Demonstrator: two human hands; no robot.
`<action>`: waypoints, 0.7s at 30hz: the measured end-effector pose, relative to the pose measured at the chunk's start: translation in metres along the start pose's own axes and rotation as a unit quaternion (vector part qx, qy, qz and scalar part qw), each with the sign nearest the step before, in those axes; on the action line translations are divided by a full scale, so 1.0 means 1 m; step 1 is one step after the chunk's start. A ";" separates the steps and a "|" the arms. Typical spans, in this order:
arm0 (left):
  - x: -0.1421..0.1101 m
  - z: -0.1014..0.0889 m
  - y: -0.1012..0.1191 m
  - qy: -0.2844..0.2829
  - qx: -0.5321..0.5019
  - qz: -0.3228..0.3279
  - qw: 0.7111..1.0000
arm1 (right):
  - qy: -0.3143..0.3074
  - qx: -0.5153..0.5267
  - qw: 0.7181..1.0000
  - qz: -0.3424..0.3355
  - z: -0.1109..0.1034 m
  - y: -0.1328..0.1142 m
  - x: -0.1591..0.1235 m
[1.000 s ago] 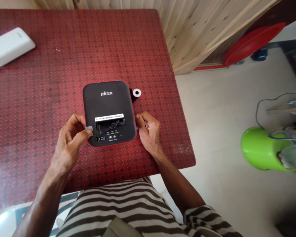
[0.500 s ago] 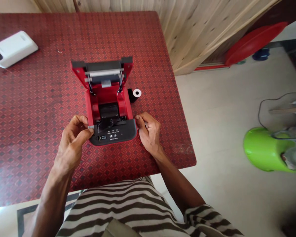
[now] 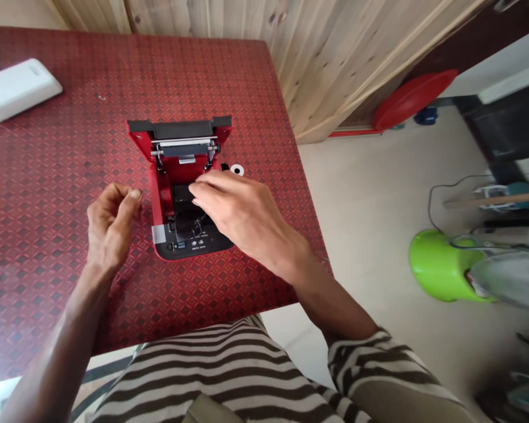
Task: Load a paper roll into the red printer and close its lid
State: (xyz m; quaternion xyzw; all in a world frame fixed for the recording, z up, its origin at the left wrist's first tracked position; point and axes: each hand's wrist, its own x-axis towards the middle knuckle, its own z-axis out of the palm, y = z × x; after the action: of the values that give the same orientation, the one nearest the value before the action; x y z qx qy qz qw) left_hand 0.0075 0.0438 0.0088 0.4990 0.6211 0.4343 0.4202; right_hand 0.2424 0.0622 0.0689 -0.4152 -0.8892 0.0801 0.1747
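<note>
A red and black label or receipt printer (image 3: 156, 194) stands on the table with its lid (image 3: 180, 129) raised. Dark, shiny plastic film (image 3: 187, 223) lies in its paper bay and over part of the front panel. A strip of clear tape (image 3: 158, 234) sticks to the front left corner. My right hand (image 3: 251, 217) reaches over the printer from the right, fingertips drawn together inside the bay; what they grip, if anything, is hidden. To the left of the printer, apart from it, my left hand (image 3: 110, 223) is curled closed with nothing visible in it.
A small paper roll (image 3: 237, 170) with a white end sits behind my right hand. At the far left lies a white power bank (image 3: 22, 88). The red patterned table (image 3: 62, 153) meets wood panelling at the back. A green bucket (image 3: 436, 264) stands on the floor at right.
My right hand has left the printer's right side and moved up and left into the bay. My left hand has let go of the front left corner and drawn leftward.
</note>
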 end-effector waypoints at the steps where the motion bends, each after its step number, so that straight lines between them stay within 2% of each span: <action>1: 0.003 0.003 -0.003 0.019 0.016 0.011 1.000 | -0.053 -0.027 0.998 0.008 0.002 -0.003 0.010; 4: 0.006 0.011 -0.011 0.048 0.051 0.038 0.997 | -0.149 -0.073 0.985 0.047 0.007 -0.014 0.036; 9: 0.002 0.014 -0.018 0.045 0.140 0.077 0.986 | -0.214 -0.100 0.970 0.047 0.004 -0.024 0.057; 12: 0.003 0.013 -0.020 0.043 0.154 0.085 0.984 | -0.251 -0.104 0.961 0.040 0.002 -0.024 0.061; 21: 0.007 0.013 -0.022 0.032 0.177 0.070 0.981 | -0.187 -0.081 0.978 0.040 -0.012 -0.021 0.041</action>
State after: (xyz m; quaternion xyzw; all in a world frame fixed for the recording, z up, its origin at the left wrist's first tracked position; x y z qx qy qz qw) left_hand 0.0137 0.0495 -0.0165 0.5936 0.6648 0.3613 0.2742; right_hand 0.2079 0.0803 0.0963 -0.4409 -0.8924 0.0907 -0.0329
